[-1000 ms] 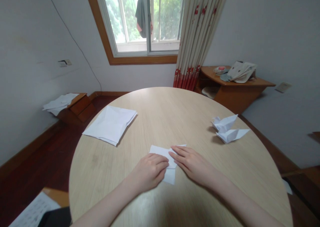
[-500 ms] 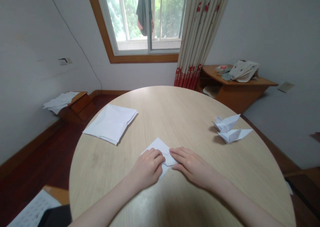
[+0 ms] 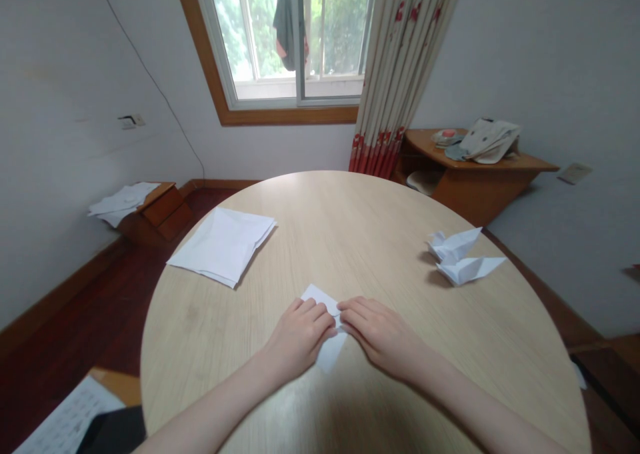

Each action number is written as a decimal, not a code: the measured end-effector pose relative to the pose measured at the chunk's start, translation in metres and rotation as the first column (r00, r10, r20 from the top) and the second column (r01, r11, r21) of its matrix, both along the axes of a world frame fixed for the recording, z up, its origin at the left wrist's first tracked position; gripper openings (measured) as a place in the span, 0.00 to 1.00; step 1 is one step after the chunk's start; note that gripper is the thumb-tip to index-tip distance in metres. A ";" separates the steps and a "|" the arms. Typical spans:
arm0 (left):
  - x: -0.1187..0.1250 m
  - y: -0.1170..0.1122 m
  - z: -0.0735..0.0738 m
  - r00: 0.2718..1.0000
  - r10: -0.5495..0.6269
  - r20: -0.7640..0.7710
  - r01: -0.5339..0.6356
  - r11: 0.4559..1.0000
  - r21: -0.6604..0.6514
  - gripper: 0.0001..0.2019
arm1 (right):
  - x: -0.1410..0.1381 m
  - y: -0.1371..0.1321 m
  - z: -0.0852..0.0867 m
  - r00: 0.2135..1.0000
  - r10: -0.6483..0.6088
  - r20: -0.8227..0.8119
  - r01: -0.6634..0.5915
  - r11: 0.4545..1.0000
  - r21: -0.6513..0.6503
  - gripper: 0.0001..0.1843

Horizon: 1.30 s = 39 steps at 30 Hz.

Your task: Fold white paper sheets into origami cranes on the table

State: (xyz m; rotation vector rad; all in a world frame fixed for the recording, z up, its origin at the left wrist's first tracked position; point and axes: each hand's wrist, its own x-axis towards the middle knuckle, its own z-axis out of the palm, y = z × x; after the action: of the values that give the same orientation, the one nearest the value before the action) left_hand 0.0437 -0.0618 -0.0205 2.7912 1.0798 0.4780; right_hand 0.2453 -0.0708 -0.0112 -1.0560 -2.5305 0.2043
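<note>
A small folded piece of white paper (image 3: 330,355) lies on the round table in front of me, its middle partly covered by my fingers. My left hand (image 3: 303,332) is closed on its left side, fingers curled and thumb tucked near the centre fold. From the right, my right hand (image 3: 376,331) pinches the opposite edge, fingertips close to those of the left. One corner of the paper points away from me and another toward me. Two folded paper birds (image 3: 463,257) with raised wings sit together at the right of the table.
A stack of white paper squares (image 3: 223,246) rests on the table (image 3: 345,221) at the left. Beyond the table stand a wooden desk with a bag (image 3: 493,141) on it, a curtain (image 3: 400,74) and a low cabinet (image 3: 167,211) with papers. A chair edge shows at lower left.
The folded paper has turned slightly and shifted a little toward me. Both hands have drawn closer together over it, and the right fingers have curled in more.
</note>
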 end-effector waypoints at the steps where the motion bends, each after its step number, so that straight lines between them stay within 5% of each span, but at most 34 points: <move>1: 0.001 -0.001 0.000 1.000 -0.003 -0.003 0.003 1.000 -0.009 0.09 | 0.000 0.000 -0.002 1.000 0.008 0.004 -0.008 1.000 0.014 0.11; 15: 0.002 -0.003 0.006 0.969 0.246 0.009 -0.241 0.955 -0.175 0.11 | -0.011 -0.004 -0.014 0.986 -0.145 -0.080 0.148 0.989 0.031 0.09; 39: 0.008 -0.008 0.011 0.957 0.265 -0.115 -0.283 0.941 -0.187 0.09 | -0.006 0.006 -0.008 0.990 -0.109 -0.087 0.091 0.979 -0.182 0.04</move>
State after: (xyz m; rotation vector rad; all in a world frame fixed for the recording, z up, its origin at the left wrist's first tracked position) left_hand 0.0518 -0.0695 -0.0092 2.5175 1.4589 0.2530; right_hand 0.2390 -0.0648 -0.0187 -1.2074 -2.4004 0.4497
